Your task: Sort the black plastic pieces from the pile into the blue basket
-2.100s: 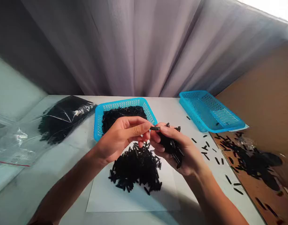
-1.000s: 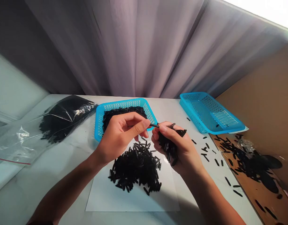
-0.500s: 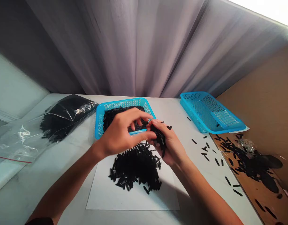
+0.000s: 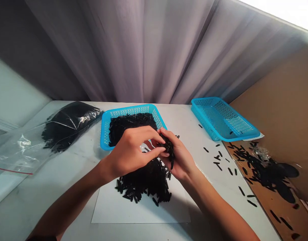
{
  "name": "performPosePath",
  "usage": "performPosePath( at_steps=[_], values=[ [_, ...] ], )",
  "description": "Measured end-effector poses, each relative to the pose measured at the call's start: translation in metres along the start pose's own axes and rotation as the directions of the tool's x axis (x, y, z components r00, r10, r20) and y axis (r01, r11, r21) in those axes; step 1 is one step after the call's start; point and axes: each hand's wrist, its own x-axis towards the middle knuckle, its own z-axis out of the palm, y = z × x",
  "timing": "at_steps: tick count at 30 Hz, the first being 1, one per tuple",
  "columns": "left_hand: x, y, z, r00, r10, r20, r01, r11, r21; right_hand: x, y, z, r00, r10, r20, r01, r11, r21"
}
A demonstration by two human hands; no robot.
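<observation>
- Cupping a bunch of slim black pieces, the right hand has its fingers closed around them, with some ends poking out past the thumb.
- The left hand meets the bunch from the left, thumb and forefinger at its near face; whether they pinch a single piece cannot be told.
- Both hands are together at the bunch, above the far part of a loose black pile.
- That pile lies on a white sheet, on the person's side of the hands.
- Just beyond the left hand, a filled blue basket holds more black pieces.
- Left of it, a clear plastic bag bulges with black contents.
- Well apart on the right sits a second blue basket, with scattered pieces near it on the white table.
</observation>
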Motion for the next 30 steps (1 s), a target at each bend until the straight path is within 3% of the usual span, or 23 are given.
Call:
performPosePath(
  at_steps=[7, 12, 15, 18, 20, 22, 26, 30],
  values=[
    [0.004, -0.001, -0.004, 0.943, -0.325, -0.064, 0.292, 0.907, -0.303, 0.001, -0.001, -0.002, 0.991, 0.054, 0.124, -0.051, 0.998, -0.029],
    [0.005, -0.003, -0.008, 0.929, -0.343, -0.138, 0.295, 0.913, -0.282, -0.002, 0.001, -0.004, 0.991, -0.072, 0.116, 0.092, 0.98, -0.179],
    [0.005, -0.002, -0.007, 0.943, -0.282, -0.176, 0.253, 0.953, -0.17, -0.004, 0.001, -0.005, 0.976, -0.185, 0.119, 0.213, 0.925, -0.313],
    [0.003, -0.003, -0.004, 0.964, -0.054, -0.262, 0.081, 0.992, 0.094, -0.004, 0.002, -0.005, 0.965, -0.231, 0.124, 0.262, 0.878, -0.4],
    [0.0, -0.004, -0.001, 0.954, 0.121, -0.276, -0.033, 0.952, 0.303, -0.003, 0.002, -0.005, 0.961, -0.242, 0.137, 0.277, 0.862, -0.425],
    [-0.002, -0.004, 0.0, 0.944, 0.217, -0.25, -0.083, 0.886, 0.456, -0.001, 0.003, -0.005, 0.959, -0.243, 0.145, 0.283, 0.852, -0.441],
    [-0.007, -0.006, 0.0, 0.946, 0.277, -0.17, -0.113, 0.771, 0.627, 0.0, 0.003, -0.005, 0.968, -0.218, 0.126, 0.251, 0.858, -0.447],
    [-0.009, -0.007, -0.004, 0.952, 0.281, -0.123, -0.138, 0.751, 0.645, 0.0, 0.002, -0.004, 0.971, -0.207, 0.122, 0.24, 0.872, -0.426]
  ],
)
